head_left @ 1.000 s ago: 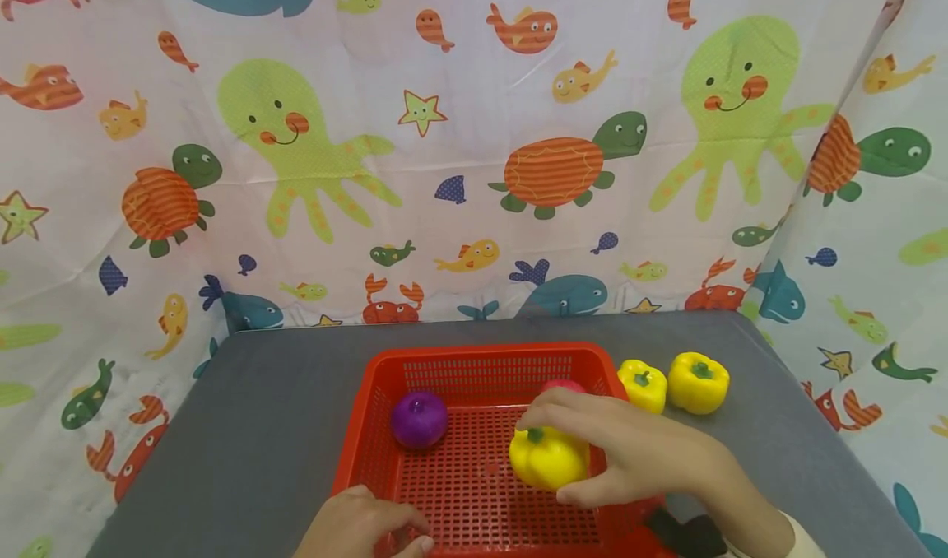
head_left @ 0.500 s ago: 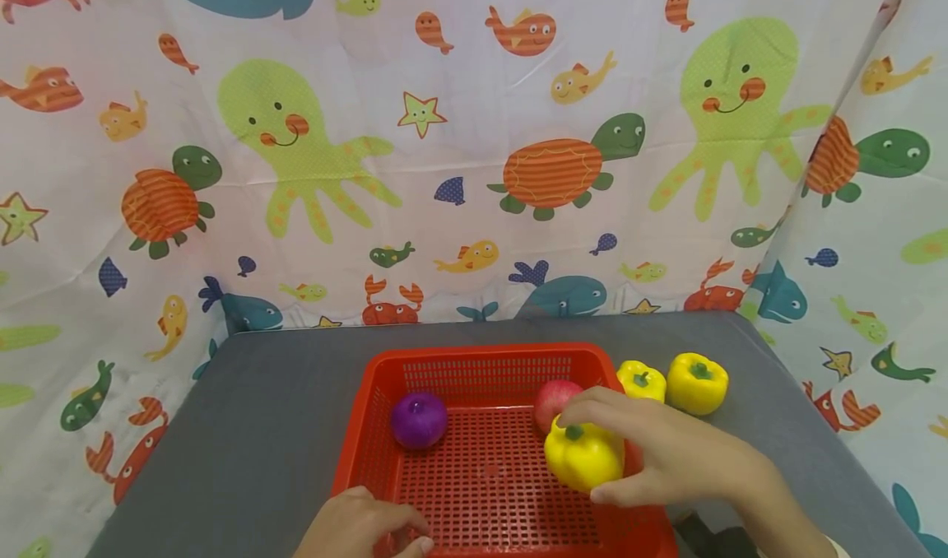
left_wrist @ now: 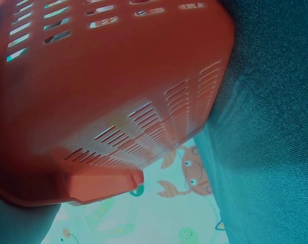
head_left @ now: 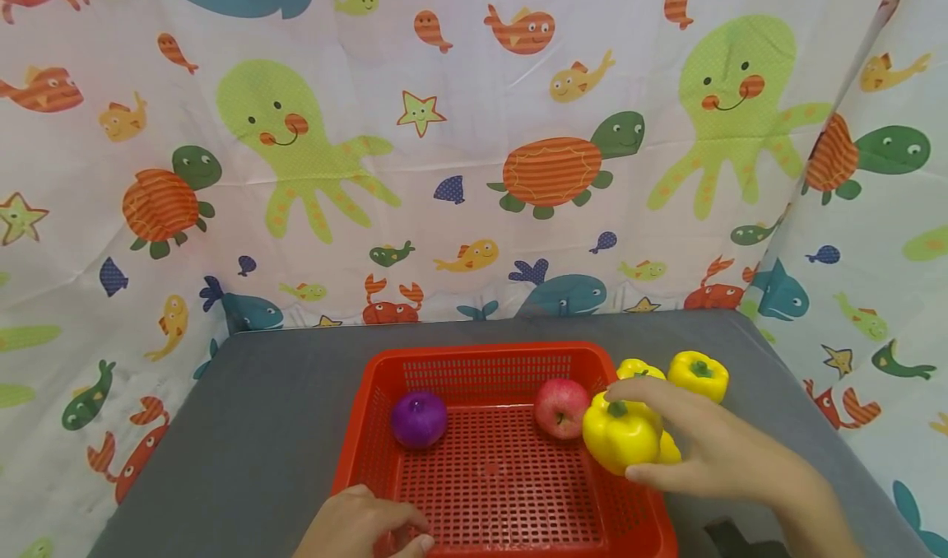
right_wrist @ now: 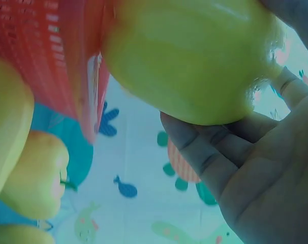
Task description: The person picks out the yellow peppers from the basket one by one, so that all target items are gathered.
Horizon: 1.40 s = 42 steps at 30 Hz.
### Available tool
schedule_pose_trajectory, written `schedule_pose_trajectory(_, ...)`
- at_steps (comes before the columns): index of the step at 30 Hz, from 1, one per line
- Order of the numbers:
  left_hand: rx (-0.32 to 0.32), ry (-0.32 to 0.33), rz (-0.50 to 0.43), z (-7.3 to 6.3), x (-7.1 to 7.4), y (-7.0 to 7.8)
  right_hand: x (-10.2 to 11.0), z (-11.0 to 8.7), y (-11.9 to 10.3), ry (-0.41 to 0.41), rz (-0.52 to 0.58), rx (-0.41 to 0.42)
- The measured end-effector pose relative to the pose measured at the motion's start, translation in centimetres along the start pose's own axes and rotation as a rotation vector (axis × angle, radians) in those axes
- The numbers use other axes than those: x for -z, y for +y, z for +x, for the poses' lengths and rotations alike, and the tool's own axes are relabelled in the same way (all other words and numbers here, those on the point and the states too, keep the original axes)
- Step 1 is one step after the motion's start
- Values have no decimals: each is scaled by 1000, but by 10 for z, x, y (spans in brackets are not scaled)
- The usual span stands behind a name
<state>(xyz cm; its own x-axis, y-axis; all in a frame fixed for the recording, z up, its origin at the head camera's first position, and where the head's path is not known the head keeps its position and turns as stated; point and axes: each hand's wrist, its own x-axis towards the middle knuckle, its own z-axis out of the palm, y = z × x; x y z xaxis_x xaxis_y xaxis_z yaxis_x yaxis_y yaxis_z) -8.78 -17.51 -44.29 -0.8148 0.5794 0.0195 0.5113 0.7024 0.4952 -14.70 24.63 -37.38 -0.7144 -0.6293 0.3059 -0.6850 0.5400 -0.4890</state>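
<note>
My right hand (head_left: 704, 447) holds a yellow bell pepper (head_left: 620, 436) between thumb and fingers, over the right rim of the red plastic basket (head_left: 489, 351). In the right wrist view the same pepper (right_wrist: 189, 56) fills the top, with fingers (right_wrist: 205, 152) beneath it. Inside the basket lie a purple onion-like vegetable (head_left: 419, 420) at the left and a red apple (head_left: 561, 408) at the right. At the basket's front left corner, my left hand (head_left: 359, 525) grips the rim with curled fingers. The left wrist view shows the basket's slotted outer wall (left_wrist: 118, 76).
Two yellow peppers, one partly covered (head_left: 638, 368) and one farther right (head_left: 699, 375), stand on the grey table (head_left: 281, 426) beside the basket. Another pepper (head_left: 670, 449) peeks out behind the held one. A dark object (head_left: 733, 537) is near my right wrist. A sea-animal curtain (head_left: 459, 171) hangs behind.
My right hand has carried the yellow pepper rightward, from over the basket's inside to its right rim. The apple it covered now shows fully. My left hand has stayed in place.
</note>
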Motion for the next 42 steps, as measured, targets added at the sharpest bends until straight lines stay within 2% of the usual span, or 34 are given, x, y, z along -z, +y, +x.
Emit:
schedule_pose_trajectory(6, 16, -6, 1, 0, 2, 0, 6, -16, 6, 108, -27, -116)
schedule_pose_trajectory(13, 13, -11, 6, 0, 1, -1, 9, -37, 19, 256, -145, -164)
schedule_pose_trajectory(22, -6, -12, -1, 0, 0, -2, 0, -64, 44, 331, -174, -289)
schedule_pose_trajectory(28, 15, -22, -7, 1, 0, -1, -7, -72, 62, 319, -186, -347)
schedule_pose_trajectory(32, -12, -16, -26, 1, -1, -2, -10, -73, 73, 259, -186, -407)
schedule_pose_trajectory(36, -24, -33, -44, -1, 0, -4, -14, -72, 82, 206, -176, -432)
schedule_pose_trajectory(42, -14, -61, -78, -3, 0, -6, -20, -70, 90, 151, -170, -472)
